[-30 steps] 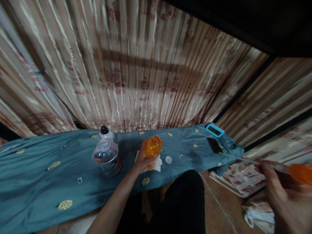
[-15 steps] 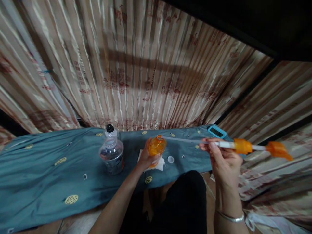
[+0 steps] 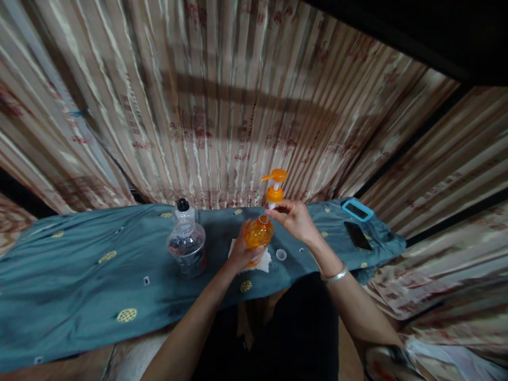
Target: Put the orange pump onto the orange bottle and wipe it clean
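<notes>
My left hand point(image 3: 238, 254) grips an orange bottle point(image 3: 257, 233) that stands on a white tissue point(image 3: 265, 261) on the teal-covered table point(image 3: 99, 275). My right hand point(image 3: 291, 219) holds an orange pump dispenser point(image 3: 274, 190) upright over the bottle's mouth, its tube going down into the bottle. The pump's spout points left. A small white cap point(image 3: 281, 255) lies on the cloth just right of the bottle.
A clear plastic bottle with a black cap point(image 3: 186, 241) stands left of the orange bottle. A blue-cased device point(image 3: 358, 210) and a dark phone point(image 3: 357, 236) lie at the table's right end. Striped curtains point(image 3: 222, 111) hang behind. Papers and cloth point(image 3: 436, 296) lie lower right.
My right hand brought the pump dispenser in from the far right, turned it from lying level to upright and set its tube into the orange bottle. My left hand kept hold of the bottle.
</notes>
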### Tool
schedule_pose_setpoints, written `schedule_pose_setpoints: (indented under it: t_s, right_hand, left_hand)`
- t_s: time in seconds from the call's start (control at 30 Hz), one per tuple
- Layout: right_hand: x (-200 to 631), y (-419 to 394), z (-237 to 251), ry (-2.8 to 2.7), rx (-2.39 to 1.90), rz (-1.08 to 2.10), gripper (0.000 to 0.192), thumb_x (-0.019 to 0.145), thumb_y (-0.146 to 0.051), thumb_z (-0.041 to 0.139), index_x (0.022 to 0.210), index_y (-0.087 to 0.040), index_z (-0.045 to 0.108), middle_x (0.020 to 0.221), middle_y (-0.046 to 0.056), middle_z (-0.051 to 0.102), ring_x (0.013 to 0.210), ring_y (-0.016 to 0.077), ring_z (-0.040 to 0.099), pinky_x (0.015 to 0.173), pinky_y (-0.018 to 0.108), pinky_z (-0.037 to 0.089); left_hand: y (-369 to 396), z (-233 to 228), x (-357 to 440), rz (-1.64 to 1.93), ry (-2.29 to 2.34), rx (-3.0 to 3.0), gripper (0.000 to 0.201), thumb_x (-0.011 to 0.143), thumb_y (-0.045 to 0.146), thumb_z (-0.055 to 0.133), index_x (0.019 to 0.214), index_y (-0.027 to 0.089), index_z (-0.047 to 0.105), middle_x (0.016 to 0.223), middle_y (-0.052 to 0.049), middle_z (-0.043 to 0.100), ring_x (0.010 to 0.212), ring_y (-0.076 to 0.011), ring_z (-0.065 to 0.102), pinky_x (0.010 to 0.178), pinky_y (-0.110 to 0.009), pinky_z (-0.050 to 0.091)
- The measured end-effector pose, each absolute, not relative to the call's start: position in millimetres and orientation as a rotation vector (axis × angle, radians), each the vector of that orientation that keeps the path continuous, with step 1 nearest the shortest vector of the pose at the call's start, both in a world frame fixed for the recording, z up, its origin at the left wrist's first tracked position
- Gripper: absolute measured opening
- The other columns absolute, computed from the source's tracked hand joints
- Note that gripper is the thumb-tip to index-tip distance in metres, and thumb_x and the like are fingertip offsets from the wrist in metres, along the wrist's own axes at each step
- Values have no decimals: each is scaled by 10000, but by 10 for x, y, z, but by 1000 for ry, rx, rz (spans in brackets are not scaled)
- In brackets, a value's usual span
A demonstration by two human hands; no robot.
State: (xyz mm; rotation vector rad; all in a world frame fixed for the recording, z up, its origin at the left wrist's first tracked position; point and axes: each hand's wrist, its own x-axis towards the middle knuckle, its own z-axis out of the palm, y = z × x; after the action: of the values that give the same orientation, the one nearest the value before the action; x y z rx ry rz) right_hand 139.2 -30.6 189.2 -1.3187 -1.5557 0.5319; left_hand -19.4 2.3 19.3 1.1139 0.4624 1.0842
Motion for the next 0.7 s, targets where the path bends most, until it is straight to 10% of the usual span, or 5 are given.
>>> schedule_pose_setpoints:
  t_s: [0.47,0.7]
  right_hand:
    - [1391,-461,1391,-1337,-1180,756,781,685,-488,986,1362,-261,669,1433,148,769,1369,306,709,1136,494,571]
    - [1391,-352,1593,-1521,-1117,899,506,709,-424,985,1134,-223,798,1283,105,832,1222,318,766,1160,542,514]
  left_hand:
    - [14,251,-193,1063,469,1090,1101,582,515,1034,1505,312,468,1447,-111,620,1291,-339,650,1149,-532,494]
    - [2,249,-193,1060,498,1103,1172,588,520,1045,1569,316,437,1381,-120,681,1238,-360,693,1103,-575,548]
